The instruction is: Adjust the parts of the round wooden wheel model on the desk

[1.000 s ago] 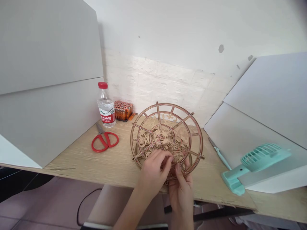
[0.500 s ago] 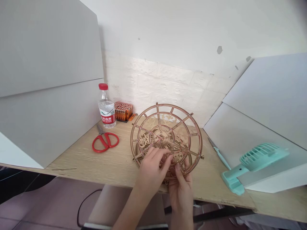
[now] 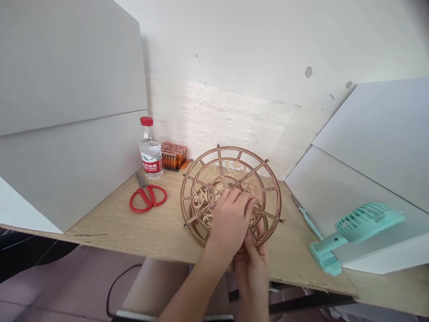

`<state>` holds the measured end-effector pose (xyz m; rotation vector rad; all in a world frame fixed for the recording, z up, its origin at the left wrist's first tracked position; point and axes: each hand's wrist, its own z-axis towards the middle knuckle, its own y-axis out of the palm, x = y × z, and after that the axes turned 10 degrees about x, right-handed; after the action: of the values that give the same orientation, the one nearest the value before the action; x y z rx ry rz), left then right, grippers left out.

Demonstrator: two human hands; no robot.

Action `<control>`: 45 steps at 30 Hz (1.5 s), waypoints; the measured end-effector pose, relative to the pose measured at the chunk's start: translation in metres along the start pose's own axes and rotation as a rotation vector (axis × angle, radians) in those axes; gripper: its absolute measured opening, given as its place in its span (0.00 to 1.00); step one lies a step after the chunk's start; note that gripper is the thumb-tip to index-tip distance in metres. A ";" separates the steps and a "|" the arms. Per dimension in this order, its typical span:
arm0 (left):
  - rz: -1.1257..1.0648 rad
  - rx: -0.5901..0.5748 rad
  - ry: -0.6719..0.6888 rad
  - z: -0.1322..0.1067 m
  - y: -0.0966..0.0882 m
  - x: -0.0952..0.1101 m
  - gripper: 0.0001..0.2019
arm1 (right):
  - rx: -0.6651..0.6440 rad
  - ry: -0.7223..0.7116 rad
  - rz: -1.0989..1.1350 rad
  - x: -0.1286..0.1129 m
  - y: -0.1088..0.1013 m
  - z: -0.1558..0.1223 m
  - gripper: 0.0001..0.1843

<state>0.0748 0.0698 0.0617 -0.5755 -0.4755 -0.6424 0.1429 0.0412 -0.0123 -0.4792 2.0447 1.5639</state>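
A round laser-cut wooden gear wheel [image 3: 231,148] is held at the near edge of a light wood-grain desk [image 3: 100,214], its rim of spokes framing layered gears and scrollwork. The left hand [image 3: 231,221] lies across the wheel's middle, its fingers [image 3: 236,197] slightly spread and pointing towards 1 o'clock; whether they grip anything I cannot tell. The right hand [image 3: 254,268] holds the rim at about 5 o'clock, its thumb [image 3: 251,246] and fingers closed narrowly on it. From the wheel, red-handled scissors [image 3: 147,198] lie at 9 o'clock, a water bottle [image 3: 150,154] with a red cap stands at 10, and a block of orange batteries [image 3: 172,155] sits at 11. A teal-handled knife [image 3: 310,222] lies at 3, and a mint-green handheld fan [image 3: 363,221] rests at 4, on a white panel [image 3: 368,250]
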 end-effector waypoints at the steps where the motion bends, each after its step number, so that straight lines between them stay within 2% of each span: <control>1: -0.005 0.017 0.008 0.002 0.002 0.000 0.07 | 0.009 0.002 0.000 0.000 0.000 0.000 0.35; 7: -0.018 0.092 0.069 0.003 0.006 -0.003 0.10 | -0.018 -0.006 -0.001 0.000 0.000 0.000 0.37; 13: -0.031 0.083 0.149 0.006 0.004 -0.007 0.12 | -0.017 0.015 0.010 -0.002 0.003 -0.001 0.38; 20: -0.099 0.001 0.079 0.010 0.001 -0.013 0.12 | 0.028 0.013 0.002 -0.001 0.001 -0.001 0.39; 28: -0.142 0.004 0.020 0.014 -0.007 -0.015 0.12 | 0.000 -0.022 -0.032 0.000 0.002 0.000 0.39; 36: -0.078 -0.022 0.053 0.024 0.001 -0.011 0.11 | 0.028 -0.020 -0.034 -0.002 0.003 -0.003 0.39; 41: -0.075 0.010 0.018 0.024 0.004 -0.012 0.05 | 0.017 -0.011 -0.024 -0.002 0.004 -0.003 0.40; 45: 0.010 -0.007 0.068 0.022 0.005 -0.014 0.08 | 0.044 -0.017 -0.018 0.000 0.002 -0.002 0.40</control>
<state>0.0633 0.0924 0.0685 -0.5610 -0.4067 -0.6525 0.1413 0.0394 -0.0097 -0.4653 2.0520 1.5040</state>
